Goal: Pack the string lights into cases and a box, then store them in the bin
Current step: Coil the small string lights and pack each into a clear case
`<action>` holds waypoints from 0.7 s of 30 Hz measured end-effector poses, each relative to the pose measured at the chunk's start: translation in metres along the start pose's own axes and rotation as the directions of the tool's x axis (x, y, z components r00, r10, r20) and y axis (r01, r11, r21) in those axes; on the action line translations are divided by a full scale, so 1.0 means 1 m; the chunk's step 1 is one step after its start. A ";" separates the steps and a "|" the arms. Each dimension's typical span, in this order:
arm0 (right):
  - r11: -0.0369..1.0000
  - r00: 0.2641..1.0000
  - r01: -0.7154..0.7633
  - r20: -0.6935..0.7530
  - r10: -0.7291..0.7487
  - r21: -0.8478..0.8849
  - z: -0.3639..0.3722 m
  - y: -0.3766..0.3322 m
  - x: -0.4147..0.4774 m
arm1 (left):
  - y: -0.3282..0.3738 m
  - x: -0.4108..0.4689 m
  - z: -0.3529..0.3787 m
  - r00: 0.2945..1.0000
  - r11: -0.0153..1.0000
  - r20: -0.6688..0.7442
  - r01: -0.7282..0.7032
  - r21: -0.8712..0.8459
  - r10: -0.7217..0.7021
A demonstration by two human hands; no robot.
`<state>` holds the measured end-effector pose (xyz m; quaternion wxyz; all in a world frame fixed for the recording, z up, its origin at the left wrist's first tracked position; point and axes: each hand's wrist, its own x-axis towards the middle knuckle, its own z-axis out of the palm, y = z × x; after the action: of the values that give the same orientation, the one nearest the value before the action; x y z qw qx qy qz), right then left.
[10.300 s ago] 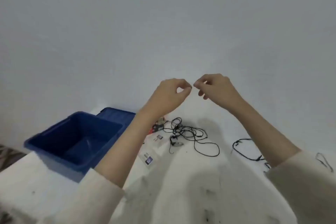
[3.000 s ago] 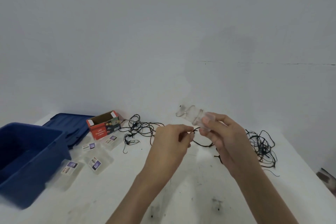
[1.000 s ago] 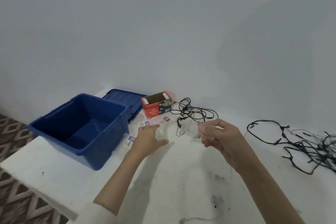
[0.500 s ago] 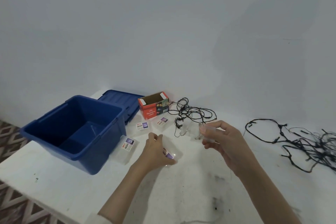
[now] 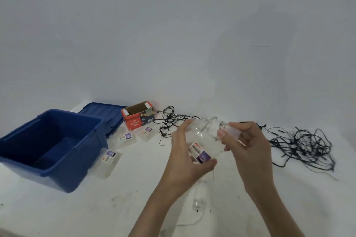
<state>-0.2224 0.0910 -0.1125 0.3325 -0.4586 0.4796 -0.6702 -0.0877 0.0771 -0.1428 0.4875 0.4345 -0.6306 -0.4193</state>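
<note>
My left hand (image 5: 184, 157) grips a clear plastic case (image 5: 202, 146) with a purple and red label, held above the white table (image 5: 134, 208). My right hand (image 5: 244, 145) pinches a small coil of clear-wired string lights (image 5: 224, 131) right beside the case's upper edge. From that coil a thin clear wire hangs down to a small clear battery pack (image 5: 200, 196) lying on the table. The blue bin (image 5: 48, 146) stands open at the left. A red cardboard box (image 5: 137, 116) lies open on its side behind.
Three more clear labelled cases lie near the bin (image 5: 108, 161), (image 5: 126, 137), (image 5: 146, 132). The blue bin lid (image 5: 105, 114) lies behind the bin. One black string of lights (image 5: 173, 123) sprawls by the box, a larger tangle (image 5: 302, 146) at the right.
My left hand reached to the table, picked up a clear case and has lifted it toward the light coil in my right hand. The view has shifted slightly.
</note>
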 end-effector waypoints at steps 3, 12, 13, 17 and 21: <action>0.991 0.998 0.063 0.006 -0.063 -0.118 -0.010 -0.002 -0.006 | 0.007 0.000 0.013 0.999 0.999 0.019 -0.037 0.008 0.037; 0.967 0.992 0.102 -0.048 -0.116 -0.232 -0.041 -0.003 -0.012 | 0.020 -0.004 0.044 0.993 0.991 0.061 -0.109 0.074 0.105; 0.960 0.992 0.111 -0.033 -0.123 -0.259 -0.045 -0.003 -0.013 | 0.021 -0.004 0.047 0.992 0.990 0.062 -0.118 0.079 0.114; 0.903 0.985 0.172 0.047 -0.167 -0.394 -0.053 -0.002 -0.015 | 0.027 -0.007 0.058 0.973 0.959 0.099 -0.222 0.174 0.208; 0.950 0.987 0.151 -0.003 -0.158 -0.275 -0.060 -0.005 -0.015 | 0.026 -0.008 0.059 0.986 0.991 0.107 -0.130 0.022 0.127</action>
<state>-0.2732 0.1261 -0.1191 0.2066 -0.5279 0.5344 -0.6270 -0.1480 0.0982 -0.1302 0.4733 0.3773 -0.6880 -0.4003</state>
